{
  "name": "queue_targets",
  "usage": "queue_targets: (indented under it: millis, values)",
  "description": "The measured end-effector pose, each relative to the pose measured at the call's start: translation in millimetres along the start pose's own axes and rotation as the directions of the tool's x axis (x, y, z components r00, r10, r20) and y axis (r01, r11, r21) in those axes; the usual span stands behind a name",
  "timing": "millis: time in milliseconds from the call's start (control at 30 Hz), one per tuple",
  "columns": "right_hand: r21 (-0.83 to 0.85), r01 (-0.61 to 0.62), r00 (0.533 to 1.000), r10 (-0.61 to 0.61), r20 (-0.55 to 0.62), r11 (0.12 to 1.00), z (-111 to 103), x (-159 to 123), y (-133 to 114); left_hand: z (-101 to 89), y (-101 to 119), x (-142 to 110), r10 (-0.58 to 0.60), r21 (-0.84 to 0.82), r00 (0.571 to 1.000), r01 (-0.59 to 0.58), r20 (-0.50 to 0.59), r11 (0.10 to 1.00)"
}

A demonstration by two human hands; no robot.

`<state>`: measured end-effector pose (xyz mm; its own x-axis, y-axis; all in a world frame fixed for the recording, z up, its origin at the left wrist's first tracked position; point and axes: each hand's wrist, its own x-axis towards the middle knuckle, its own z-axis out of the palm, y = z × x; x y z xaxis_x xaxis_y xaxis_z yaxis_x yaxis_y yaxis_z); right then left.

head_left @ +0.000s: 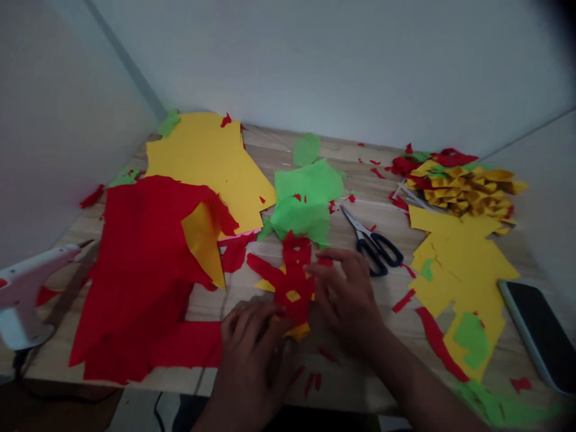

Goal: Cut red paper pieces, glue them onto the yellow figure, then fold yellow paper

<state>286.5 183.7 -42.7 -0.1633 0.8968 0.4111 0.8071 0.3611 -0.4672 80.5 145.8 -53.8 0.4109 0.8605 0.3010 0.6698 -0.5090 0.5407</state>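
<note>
A narrow piece of red paper with diamond-shaped holes (292,281) lies on the table between my hands, with yellow paper (299,331) showing through and beneath it. At its lower left edge my left hand (254,348) has its fingers curled onto the paper, the thumb side partly hidden. My right hand (348,294) reaches in from the right, fingers apart and bent, their tips at the strip's right edge. Just behind that hand rest dark-handled scissors (371,243), blades apart. Crumpled green paper (306,198) lies beyond the strip.
Large red paper (139,270) covers the left, overlapping a yellow sheet (204,162). A glue gun (33,288) with a cord stands at the left edge. To the right are a cut yellow sheet (459,252), a ruffled yellow paper pile (472,186) and a phone (540,336). Walls enclose the back.
</note>
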Motion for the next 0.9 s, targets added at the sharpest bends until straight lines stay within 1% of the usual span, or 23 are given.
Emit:
queue_targets:
  millis: [67, 100, 167, 200, 300, 367, 433, 500, 600, 733, 800, 867, 900]
  values:
    - [0.031, -0.088, 0.992, 0.091, -0.088, 0.996, -7, -1, 5, -8.5, -4, 2, 0.017, -0.036, 0.999, -0.019, -0.044, 0.999]
    - [0.047, -0.126, 0.985, 0.131, -0.111, 0.991, -10, -4, 7, -12.5, -7, 4, 0.009, -0.043, 0.998, -0.012, -0.061, 0.999]
    - [0.076, -0.184, 0.973, 0.193, -0.129, 0.98, -13, -12, 7, -18.0, -14, 10, -0.029, -0.019, 0.997, 0.028, -0.071, 0.999]
    - [0.081, -0.203, 0.969, 0.212, -0.125, 0.976, -14, -17, 5, -19.1, -18, 14, -0.043, 0.015, 0.998, 0.044, -0.049, 0.999]
    - [0.044, -0.211, 0.975, 0.213, -0.056, 0.976, -9, -36, -4, -15.4, -26, 24, -0.083, 0.176, 0.995, 0.073, 0.052, 0.982]
    - [0.003, -0.206, 0.978, 0.206, -0.021, 0.979, -3, -49, -9, -9.9, -29, 27, -0.093, 0.249, 0.992, 0.07, 0.081, 0.966]
    - [-0.028, -0.214, 0.977, 0.214, -0.01, 0.976, 2, -59, -11, -4.7, -30, 26, -0.088, 0.275, 0.992, 0.061, 0.088, 0.96]
    - [-0.053, -0.235, 0.972, 0.235, -0.016, 0.97, 6, -66, -11, -0.7, -31, 24, -0.085, 0.281, 0.993, 0.058, 0.085, 0.958]
    - [-0.07, -0.274, 0.961, 0.271, -0.047, 0.959, 9, -70, -8, 2.7, -30, 22, -0.077, 0.299, 0.996, 0.059, 0.051, 0.953]
    - [-0.071, -0.305, 0.949, 0.298, -0.101, 0.95, 12, -70, -7, 2.0, -25, 23, -0.034, 0.344, 0.998, 0.011, 0.059, 0.939]
    - [-0.106, -0.297, 0.951, 0.285, -0.117, 0.949, 14, -70, -6, -3.9, -22, 24, -0.03, 0.355, 1.0, 0.028, -0.001, 0.934]
    - [-0.155, -0.294, 0.953, 0.276, -0.126, 0.943, 16, -71, -6, -14.1, -19, 25, -0.061, 0.356, 0.993, 0.093, -0.1, 0.93]
    - [-0.174, -0.302, 0.95, 0.281, -0.133, 0.937, 16, -71, -7, -19.9, -16, 25, -0.089, 0.356, 0.988, 0.129, -0.129, 0.926]
